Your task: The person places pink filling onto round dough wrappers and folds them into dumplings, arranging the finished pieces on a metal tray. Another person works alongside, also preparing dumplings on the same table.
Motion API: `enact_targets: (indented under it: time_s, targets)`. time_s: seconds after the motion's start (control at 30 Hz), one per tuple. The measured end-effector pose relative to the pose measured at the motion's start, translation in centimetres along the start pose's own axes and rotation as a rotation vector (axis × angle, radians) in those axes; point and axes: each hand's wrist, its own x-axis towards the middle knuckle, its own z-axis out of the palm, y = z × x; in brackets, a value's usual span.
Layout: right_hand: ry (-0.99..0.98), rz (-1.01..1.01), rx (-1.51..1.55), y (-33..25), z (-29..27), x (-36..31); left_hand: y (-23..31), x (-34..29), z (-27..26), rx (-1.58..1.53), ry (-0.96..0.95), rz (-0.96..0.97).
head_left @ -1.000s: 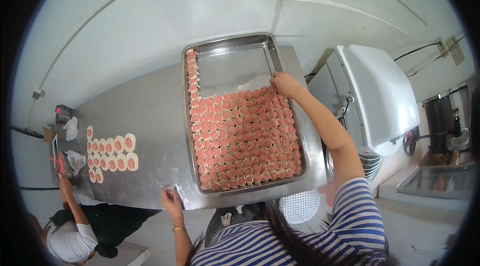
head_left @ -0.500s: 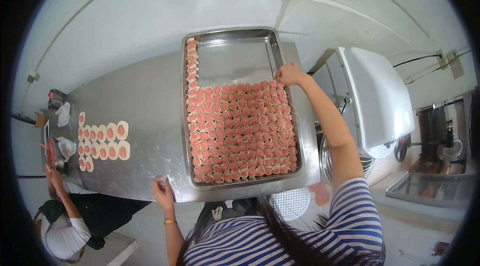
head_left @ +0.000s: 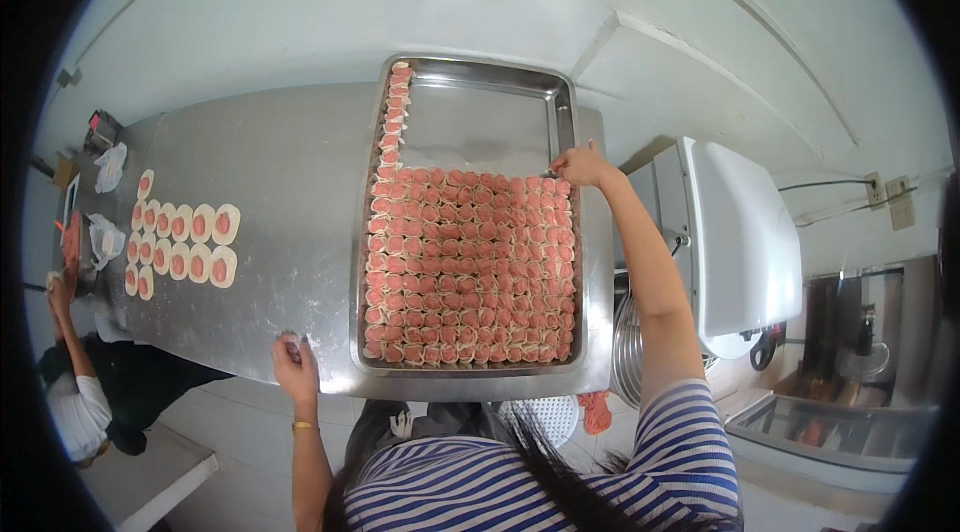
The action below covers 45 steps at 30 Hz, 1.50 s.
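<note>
whether anything is gripped by the right hand [head_left: 580,168], at the right edge of the shiny rectangular steel tray [head_left: 480,127], or the half-curled left hand [head_left: 296,368], near the metal tabletop's front edge, cannot be told. ruffled, pink-topped round dumplings [head_left: 467,266] are packed toward the tray's front edge.

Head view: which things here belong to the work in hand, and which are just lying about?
Seemingly in use:
metal tray
filled pieces in rows inside it
right hand, at their far right corner
flat filled wrappers on the steel table

Apparently just there:
plastic bags
round white perforated object below the table
white machine on the right
</note>
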Motion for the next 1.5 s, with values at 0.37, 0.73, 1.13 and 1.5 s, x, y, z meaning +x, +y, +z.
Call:
enact_targets:
  time_s: [0.37,0.73,1.13,1.5]
  targets:
    - [0.030,-0.418,0.669,-10.2,1.3,7.7,0.1,0.2,0.0,0.029,-0.012,-0.047]
    - [0.132,-0.318,0.440,-21.1,5.0,9.4,-1.2,-0.3,0.1,0.071,-0.076,0.037]
    - [0.146,-0.116,0.497,-22.5,4.2,7.7,-1.3,0.3,0.3,0.069,-0.092,0.108]
    - [0.110,-0.189,0.447,-21.9,5.6,11.8,-1.5,0.1,0.1,0.030,-0.077,0.105]
